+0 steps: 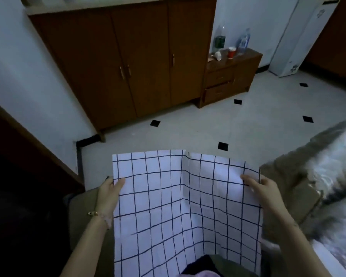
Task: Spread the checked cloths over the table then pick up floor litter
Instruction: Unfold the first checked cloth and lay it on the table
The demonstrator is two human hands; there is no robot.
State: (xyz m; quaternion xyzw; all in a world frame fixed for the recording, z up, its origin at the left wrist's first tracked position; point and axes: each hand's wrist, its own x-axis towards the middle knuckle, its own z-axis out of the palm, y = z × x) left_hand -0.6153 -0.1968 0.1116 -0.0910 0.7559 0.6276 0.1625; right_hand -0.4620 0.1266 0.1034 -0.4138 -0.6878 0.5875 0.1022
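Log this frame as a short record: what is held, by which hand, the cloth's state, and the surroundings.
held: cloth, checked, white with dark lines
left hand: grips the cloth's left edge
right hand: grips its right edge
cloth state: opened out in the air, creased down the middle, not yet spread
behind: wardrobe; nightstand bearing bottles and a red cup

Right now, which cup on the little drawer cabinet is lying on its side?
The white cup, which lies tipped over just left of the red cup; the red one stands upright.
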